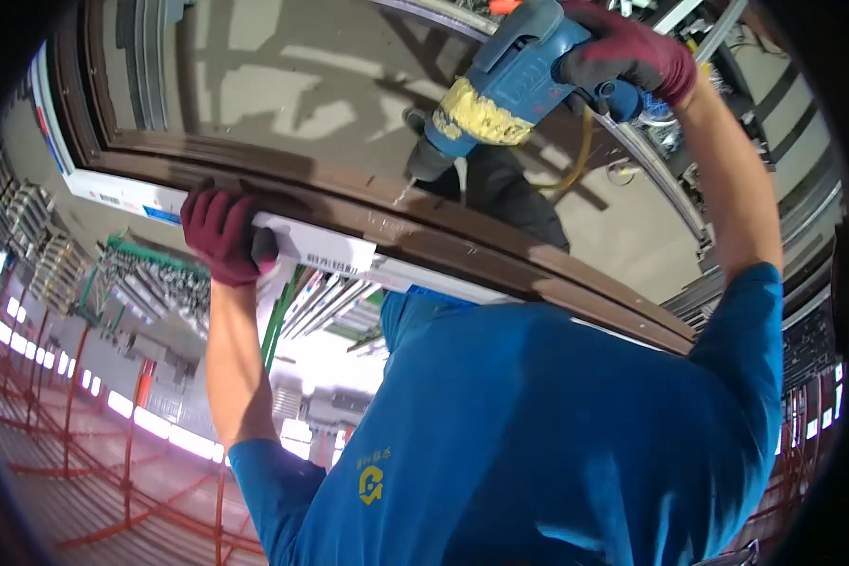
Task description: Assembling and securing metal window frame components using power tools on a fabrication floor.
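A brown metal frame (500,250) lies across the view in front of me, its near face covered with white and blue protective film (302,241). My left hand (223,231), in a dark red glove with dark fingertips, is wrapped over the frame's near edge. In my similarly gloved right hand (623,58) is a blue power drill (528,80) with worn yellow tape around its body. The drill tilts down to the left, its thin bit meeting or almost meeting the frame; exact contact I cannot tell. Pale shavings or scratches (387,224) mark the frame beside the bit.
Grey metal profiles (144,71) stand at the upper left. A yellowish hose (583,156) curves below the drill. Small parts and tools (665,123) clutter the upper right. Racks with long profiles (146,283) stand at the left, beyond a green bar (151,247).
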### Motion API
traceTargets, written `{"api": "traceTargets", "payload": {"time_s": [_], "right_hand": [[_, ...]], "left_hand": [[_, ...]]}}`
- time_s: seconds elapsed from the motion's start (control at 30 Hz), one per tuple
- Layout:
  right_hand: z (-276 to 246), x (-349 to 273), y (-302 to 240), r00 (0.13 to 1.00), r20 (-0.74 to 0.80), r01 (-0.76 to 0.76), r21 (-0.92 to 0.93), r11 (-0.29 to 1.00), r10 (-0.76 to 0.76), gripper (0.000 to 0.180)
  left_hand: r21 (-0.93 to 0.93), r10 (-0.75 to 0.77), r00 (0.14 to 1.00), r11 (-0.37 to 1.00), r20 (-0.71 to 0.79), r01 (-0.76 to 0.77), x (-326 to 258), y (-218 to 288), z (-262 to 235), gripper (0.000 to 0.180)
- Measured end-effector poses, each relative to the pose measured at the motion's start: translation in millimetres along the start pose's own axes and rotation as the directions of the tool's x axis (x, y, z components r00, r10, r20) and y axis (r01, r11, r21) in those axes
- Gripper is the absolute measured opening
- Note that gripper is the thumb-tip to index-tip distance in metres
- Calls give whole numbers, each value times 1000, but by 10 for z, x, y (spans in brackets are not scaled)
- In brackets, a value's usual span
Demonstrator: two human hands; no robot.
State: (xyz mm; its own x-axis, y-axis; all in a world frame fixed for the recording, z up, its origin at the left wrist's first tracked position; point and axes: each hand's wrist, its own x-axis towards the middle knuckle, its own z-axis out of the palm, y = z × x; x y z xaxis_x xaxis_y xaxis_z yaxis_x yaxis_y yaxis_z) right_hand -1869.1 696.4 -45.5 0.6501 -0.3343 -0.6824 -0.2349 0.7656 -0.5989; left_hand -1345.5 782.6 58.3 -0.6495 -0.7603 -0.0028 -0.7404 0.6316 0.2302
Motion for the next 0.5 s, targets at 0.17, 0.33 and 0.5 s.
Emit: {"api": "traceTargets", "payload": {"time_s": [0.17,0.33,0.5], "right_hand": [[-188,100,467,985,-114,170,570,804,-128,54],[-191,1067,725,963,-195,268,773,575,-186,46],[-269,2219,187,912,-284,394,807,439,-296,31]], "left_hand": [[-33,22,997,999,-72,-24,-63,-50,230,56],[-24,13,995,1000,-100,-15,50,58,130,51],[-65,-19,998,998,-57,15,23,35,101,55]]}}
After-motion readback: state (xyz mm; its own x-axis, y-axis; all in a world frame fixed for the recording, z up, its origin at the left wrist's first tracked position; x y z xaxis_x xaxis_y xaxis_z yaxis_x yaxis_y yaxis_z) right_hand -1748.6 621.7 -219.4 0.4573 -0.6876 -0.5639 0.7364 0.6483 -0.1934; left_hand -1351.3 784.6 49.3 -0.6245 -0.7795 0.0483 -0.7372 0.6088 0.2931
